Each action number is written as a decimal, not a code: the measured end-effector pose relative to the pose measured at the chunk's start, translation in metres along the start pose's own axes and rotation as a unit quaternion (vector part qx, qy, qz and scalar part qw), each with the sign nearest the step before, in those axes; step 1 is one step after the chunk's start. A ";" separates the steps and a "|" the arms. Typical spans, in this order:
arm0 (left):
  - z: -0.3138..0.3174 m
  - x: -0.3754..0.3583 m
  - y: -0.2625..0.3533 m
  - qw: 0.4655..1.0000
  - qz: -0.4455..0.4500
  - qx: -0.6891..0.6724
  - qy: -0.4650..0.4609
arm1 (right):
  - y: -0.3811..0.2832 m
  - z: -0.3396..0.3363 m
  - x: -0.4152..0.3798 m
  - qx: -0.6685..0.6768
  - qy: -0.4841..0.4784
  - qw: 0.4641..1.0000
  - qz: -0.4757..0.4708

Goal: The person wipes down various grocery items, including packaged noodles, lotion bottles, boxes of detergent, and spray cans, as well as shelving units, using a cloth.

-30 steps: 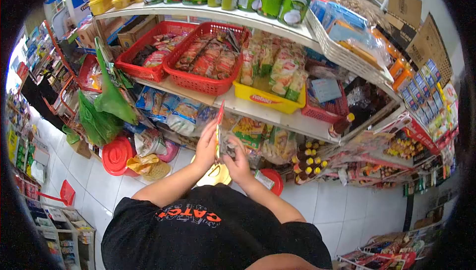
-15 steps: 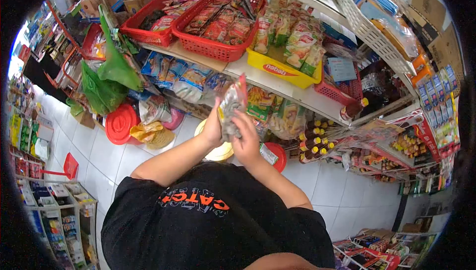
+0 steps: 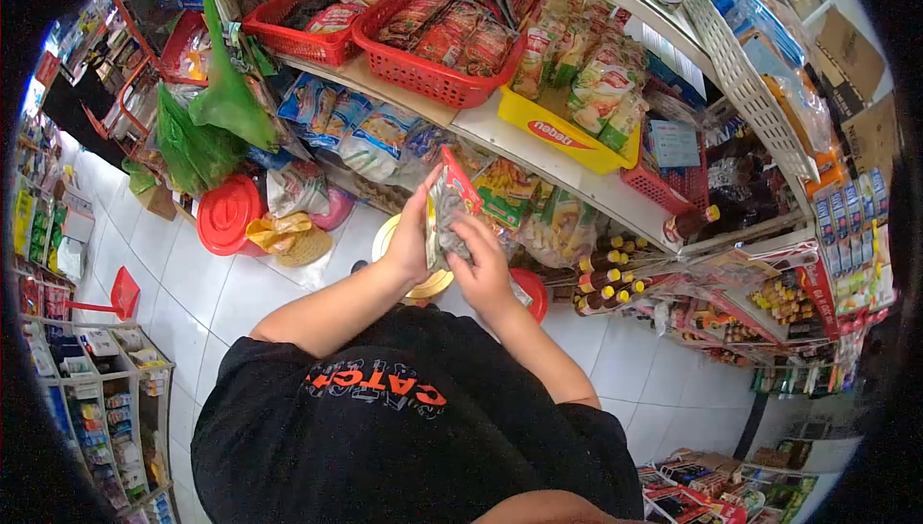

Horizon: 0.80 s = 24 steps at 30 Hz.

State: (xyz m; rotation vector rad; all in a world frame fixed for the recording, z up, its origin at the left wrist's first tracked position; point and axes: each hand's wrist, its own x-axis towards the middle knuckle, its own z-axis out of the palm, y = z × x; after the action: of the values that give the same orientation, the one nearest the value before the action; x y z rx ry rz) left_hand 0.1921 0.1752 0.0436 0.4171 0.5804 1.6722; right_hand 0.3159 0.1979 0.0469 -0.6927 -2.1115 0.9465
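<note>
A small flat packet (image 3: pixel 445 212) with a red top is held up between two bare hands, in front of a shop shelf (image 3: pixel 586 181) and below the level of its front edge. Its left side is grasped by the left hand (image 3: pixel 409 240). Its face is touched by the bent fingers of the right hand (image 3: pixel 484 260); whether it is also gripped by them cannot be told. A black shirt (image 3: pixel 413 428) with orange lettering is worn.

Along the shelf's front edge, from left to right, are set a red basket (image 3: pixel 298 41) of packets, a larger red basket (image 3: pixel 437 82) filled likewise, a yellow tray (image 3: pixel 567 139) of bagged goods and a pinkish basket (image 3: pixel 659 187). At the front right corner a dark bottle (image 3: pixel 687 225) with a yellow cap is tilted outward.

Beyond the shelf's left end, green plastic bags (image 3: pixel 231 106) are hung. Below them, near the left arm, a red lidded bucket (image 3: pixel 231 212) is placed on white floor tiles (image 3: pixel 183 284).
</note>
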 end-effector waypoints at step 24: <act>-0.112 0.094 0.179 0.951 -0.160 -0.203 -0.171 | 0.020 0.036 0.161 -0.165 0.205 0.962 -0.071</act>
State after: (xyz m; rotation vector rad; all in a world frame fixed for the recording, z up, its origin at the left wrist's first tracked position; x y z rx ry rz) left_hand -0.0318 0.2306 0.0537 0.2831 0.0350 1.3229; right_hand 0.1944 0.3076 0.0757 -0.8096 -1.9261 0.3326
